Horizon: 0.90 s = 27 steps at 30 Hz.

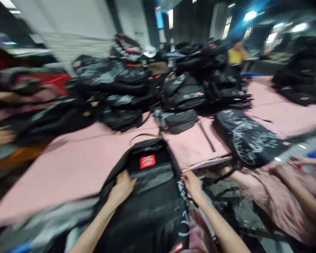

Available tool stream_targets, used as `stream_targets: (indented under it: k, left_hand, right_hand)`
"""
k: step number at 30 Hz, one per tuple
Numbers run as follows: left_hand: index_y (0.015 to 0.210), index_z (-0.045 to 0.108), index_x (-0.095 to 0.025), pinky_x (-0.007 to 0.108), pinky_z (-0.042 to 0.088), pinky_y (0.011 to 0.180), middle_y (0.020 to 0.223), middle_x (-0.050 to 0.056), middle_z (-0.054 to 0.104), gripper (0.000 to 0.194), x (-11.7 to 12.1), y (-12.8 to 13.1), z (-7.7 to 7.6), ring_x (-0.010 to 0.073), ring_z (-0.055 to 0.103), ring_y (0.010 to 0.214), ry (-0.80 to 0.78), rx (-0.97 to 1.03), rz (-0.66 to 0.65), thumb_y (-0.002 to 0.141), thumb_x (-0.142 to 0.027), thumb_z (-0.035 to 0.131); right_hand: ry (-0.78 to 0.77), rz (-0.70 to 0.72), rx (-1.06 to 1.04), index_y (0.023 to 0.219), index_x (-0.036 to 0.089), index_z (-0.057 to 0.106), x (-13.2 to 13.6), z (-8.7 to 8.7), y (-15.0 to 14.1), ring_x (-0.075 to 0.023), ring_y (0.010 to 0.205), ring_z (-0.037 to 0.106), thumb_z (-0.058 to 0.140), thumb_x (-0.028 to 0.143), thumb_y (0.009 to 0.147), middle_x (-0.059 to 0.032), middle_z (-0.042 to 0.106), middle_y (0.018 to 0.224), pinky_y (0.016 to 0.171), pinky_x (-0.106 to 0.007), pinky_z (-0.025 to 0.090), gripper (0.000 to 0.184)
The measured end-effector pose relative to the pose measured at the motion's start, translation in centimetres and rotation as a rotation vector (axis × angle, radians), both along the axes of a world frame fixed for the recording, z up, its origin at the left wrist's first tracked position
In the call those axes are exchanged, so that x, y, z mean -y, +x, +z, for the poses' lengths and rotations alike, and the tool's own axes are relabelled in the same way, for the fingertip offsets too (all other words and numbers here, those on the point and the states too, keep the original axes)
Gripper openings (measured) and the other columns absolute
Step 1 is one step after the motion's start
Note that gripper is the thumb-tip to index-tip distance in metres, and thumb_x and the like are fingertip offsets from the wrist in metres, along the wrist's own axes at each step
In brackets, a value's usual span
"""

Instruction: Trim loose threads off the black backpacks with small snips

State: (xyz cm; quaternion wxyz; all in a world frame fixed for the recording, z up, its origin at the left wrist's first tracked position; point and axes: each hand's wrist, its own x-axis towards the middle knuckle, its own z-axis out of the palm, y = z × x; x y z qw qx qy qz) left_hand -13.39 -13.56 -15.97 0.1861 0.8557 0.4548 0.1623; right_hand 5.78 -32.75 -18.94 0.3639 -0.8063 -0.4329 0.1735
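Where the pink worktop [76, 165] ends nearest us, we list: one black bag [152, 211], held open, seemingly for handling its inside, which calls for spread edges; our left grip [123, 186], curled on its left edge; our right grip [191, 183], pinching its right, forearms reaching forward; one red label [147, 161], inside.

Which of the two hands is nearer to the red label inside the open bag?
The left hand. It is at the bag's left side, just below and left of the red label; the right hand holds the right edge, farther away.
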Motion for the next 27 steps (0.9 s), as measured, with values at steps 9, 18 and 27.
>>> stream_targets:
  k: [9, 18, 27]
  left_hand:
    - [0.140, 0.000, 0.001, 0.048, 0.014, 0.108, 0.145, 0.029, -0.010, 0.082, 3.2, -4.2, -1.1, 0.0359, -0.017, 0.130, -0.385, -0.344, -0.278, 0.079, -0.025, 0.048]
    - [0.138, 0.000, 0.006, 0.048, 0.010, 0.110, 0.144, 0.029, -0.007, 0.083, 0.9, -3.6, -1.6, 0.0330, -0.019, 0.131, -0.417, -0.393, -0.388, 0.079, -0.029, 0.046]
    - [0.139, 0.001, 0.006, 0.046, 0.008, 0.110, 0.144, 0.029, -0.010, 0.086, 1.4, -3.4, -1.2, 0.0357, -0.020, 0.129, -0.416, -0.397, -0.341, 0.079, -0.028, 0.052]
  right_hand:
    - [0.062, 0.050, -0.075, 0.079, 0.018, 0.059, 0.0, -1.8, 0.9, -0.0210, 0.074, 0.056, 0.049, 0.040, 0.079, -0.0053, 0.061, 0.081, 0.070, -0.031, 0.039, 0.024]
    - [-0.003, -0.013, -0.007, 0.074, 0.019, 0.059, -1.2, -2.4, 0.9, -0.0212, 0.069, 0.056, 0.047, 0.047, 0.077, -0.0059, 0.063, 0.075, 0.066, -0.031, 0.039, 0.031]
    - [-0.028, 0.038, 0.061, 0.074, 0.019, 0.058, -1.5, -3.1, 1.2, -0.0208, 0.066, 0.056, 0.045, 0.048, 0.079, -0.0061, 0.062, 0.073, 0.062, -0.030, 0.039, 0.033]
